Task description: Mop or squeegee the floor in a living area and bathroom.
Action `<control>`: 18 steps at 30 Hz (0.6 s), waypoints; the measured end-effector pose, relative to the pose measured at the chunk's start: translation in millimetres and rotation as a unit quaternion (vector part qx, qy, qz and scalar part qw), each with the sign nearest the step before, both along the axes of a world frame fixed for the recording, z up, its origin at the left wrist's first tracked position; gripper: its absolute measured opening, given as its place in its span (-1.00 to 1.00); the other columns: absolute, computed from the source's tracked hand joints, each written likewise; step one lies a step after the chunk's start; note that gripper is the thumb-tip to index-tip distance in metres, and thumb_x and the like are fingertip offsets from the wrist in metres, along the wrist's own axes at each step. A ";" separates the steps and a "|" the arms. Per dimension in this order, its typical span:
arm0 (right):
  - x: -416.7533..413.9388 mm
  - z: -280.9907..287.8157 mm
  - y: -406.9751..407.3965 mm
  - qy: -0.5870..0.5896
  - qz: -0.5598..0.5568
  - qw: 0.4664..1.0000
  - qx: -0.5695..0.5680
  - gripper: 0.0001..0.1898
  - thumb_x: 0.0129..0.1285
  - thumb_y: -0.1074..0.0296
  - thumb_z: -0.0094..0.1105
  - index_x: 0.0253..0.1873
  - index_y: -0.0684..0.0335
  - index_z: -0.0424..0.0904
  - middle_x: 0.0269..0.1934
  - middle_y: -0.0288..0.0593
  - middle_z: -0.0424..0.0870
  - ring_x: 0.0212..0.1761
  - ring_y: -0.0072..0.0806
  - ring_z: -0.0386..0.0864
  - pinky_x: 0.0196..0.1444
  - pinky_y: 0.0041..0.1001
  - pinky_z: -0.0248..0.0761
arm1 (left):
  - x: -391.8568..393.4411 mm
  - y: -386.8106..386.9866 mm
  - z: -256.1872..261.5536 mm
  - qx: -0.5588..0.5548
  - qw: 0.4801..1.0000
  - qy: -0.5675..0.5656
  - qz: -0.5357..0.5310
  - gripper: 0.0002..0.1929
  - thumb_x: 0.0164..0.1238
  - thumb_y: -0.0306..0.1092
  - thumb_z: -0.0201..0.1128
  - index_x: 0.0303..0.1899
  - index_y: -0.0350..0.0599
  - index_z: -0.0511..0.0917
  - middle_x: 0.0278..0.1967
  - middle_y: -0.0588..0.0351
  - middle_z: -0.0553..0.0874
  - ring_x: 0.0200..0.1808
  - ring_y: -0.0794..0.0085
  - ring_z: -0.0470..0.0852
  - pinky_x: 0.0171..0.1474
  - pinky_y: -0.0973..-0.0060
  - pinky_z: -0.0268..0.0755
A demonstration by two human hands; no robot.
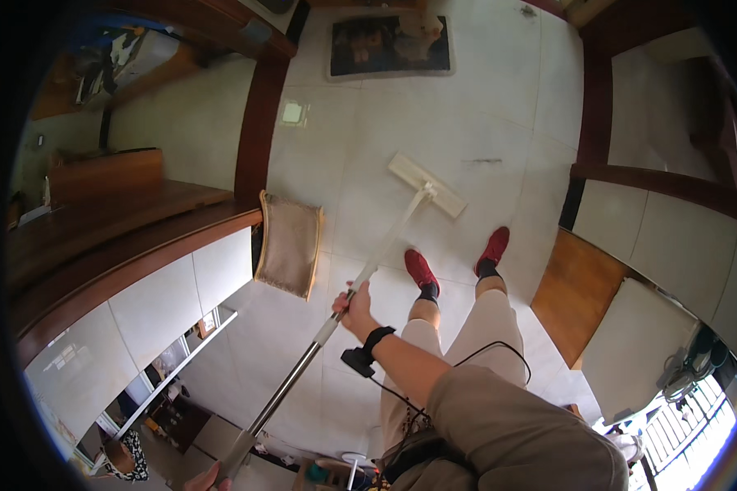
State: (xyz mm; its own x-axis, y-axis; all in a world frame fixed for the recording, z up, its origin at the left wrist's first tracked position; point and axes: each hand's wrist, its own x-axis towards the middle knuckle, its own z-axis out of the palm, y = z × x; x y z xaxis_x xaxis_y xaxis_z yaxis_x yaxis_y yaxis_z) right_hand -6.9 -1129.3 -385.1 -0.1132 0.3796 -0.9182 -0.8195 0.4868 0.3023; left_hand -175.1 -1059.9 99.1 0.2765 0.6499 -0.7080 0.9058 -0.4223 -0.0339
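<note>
A flat mop with a cream rectangular head rests on the pale tiled floor, ahead of my red shoes. Its telescopic pole runs diagonally down to the lower left, pale near the head and bare metal further back. My right hand reaches across my body and wraps the middle of the pole, with a black strap and cabled device at the wrist. At the bottom edge, my left hand holds the grey grip at the pole's upper end; part of that hand is cut off.
A stool with a brown padded seat stands left of the mop, against dark wooden trim. A dark patterned mat lies farther ahead. To my right is a brown wooden panel. A dark streak marks the floor.
</note>
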 end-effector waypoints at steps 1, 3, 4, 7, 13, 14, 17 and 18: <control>13.4 -7.0 -4.3 0.002 -0.002 1.000 -0.005 -0.52 0.28 -0.30 -0.27 -0.12 0.06 0.21 -0.60 -0.29 0.17 -0.75 -0.60 0.12 -0.71 -0.55 0.04 | 6.8 1.9 -11.0 -0.008 0.999 -0.046 -0.019 -0.65 0.13 -0.40 0.26 0.00 -0.22 0.57 -0.47 -0.05 0.65 -0.62 0.46 0.37 -0.50 0.55 0.26; 45.2 -20.7 -19.3 -0.027 0.016 0.999 -0.021 -0.53 0.29 -0.29 -0.27 -0.13 0.06 0.22 -0.62 -0.31 0.16 -0.76 -0.61 0.12 -0.72 -0.56 0.03 | 6.9 -10.5 -34.8 -0.017 0.998 -0.052 -0.029 -0.66 0.14 -0.39 0.26 -0.01 -0.19 0.58 -0.60 0.00 0.52 -0.63 0.44 0.31 -0.54 0.49 0.18; 62.6 -29.2 -29.7 -0.036 0.033 0.998 -0.027 -0.52 0.30 -0.30 -0.32 -0.13 0.05 0.21 -0.62 -0.30 0.17 -0.76 -0.60 0.12 -0.72 -0.56 0.03 | 24.6 -22.1 -45.1 -0.042 0.996 -0.075 -0.003 -0.67 0.15 -0.39 0.25 -0.02 -0.19 0.58 -0.62 0.00 0.47 -0.63 0.42 0.32 -0.55 0.46 0.17; 121.3 -52.1 -58.9 -0.090 0.097 0.989 -0.065 -0.51 0.32 -0.28 -0.41 -0.14 0.09 0.20 -0.57 -0.28 0.17 -0.75 -0.59 0.10 -0.73 -0.53 0.05 | 92.2 -46.1 -65.2 -0.108 0.987 0.013 0.121 -0.69 0.22 -0.36 0.21 -0.01 -0.24 0.56 -0.34 -0.10 0.68 -0.29 0.19 0.64 -0.22 0.42 0.42; 243.5 -74.6 -92.3 -0.113 0.131 0.981 -0.086 -0.55 0.33 -0.22 -0.38 -0.15 0.09 0.19 -0.62 -0.35 0.14 -0.76 -0.65 0.06 -0.75 -0.59 -0.02 | 133.9 -88.7 -119.9 -0.255 0.910 -0.116 0.304 -0.61 0.30 -0.42 0.11 0.15 -0.31 0.41 -0.15 0.12 0.66 -0.46 0.57 0.51 -0.36 0.62 0.38; 263.9 -76.9 -96.8 -0.120 0.139 0.980 -0.072 -0.55 0.32 -0.22 -0.38 -0.14 0.10 0.19 -0.61 -0.36 0.13 -0.77 -0.66 0.06 -0.75 -0.60 0.00 | 142.9 -98.3 -125.0 -0.286 0.871 -0.114 0.383 -0.61 0.32 -0.40 0.10 0.16 -0.27 0.39 -0.19 0.14 0.65 -0.53 0.65 0.43 -0.46 0.69 0.29; 327.5 -86.1 -106.9 -0.139 0.155 0.976 -0.062 -0.55 0.32 -0.22 -0.38 -0.14 0.09 0.18 -0.61 -0.36 0.12 -0.77 -0.67 0.06 -0.75 -0.61 0.01 | 196.0 -119.9 -133.4 -0.336 0.790 -0.138 0.495 -0.60 0.36 -0.37 0.09 0.19 -0.22 0.37 -0.36 0.22 0.59 -0.65 0.77 0.26 -0.61 0.77 0.11; 350.1 -89.0 -106.6 -0.148 0.156 0.975 -0.060 -0.54 0.32 -0.24 -0.39 -0.15 0.09 0.19 -0.60 -0.36 0.11 -0.76 -0.67 0.07 -0.75 -0.62 0.01 | 217.4 -125.8 -134.0 -0.355 0.751 -0.166 0.531 -0.60 0.37 -0.34 0.09 0.20 -0.19 0.35 -0.48 0.27 0.55 -0.69 0.81 0.19 -0.66 0.79 0.01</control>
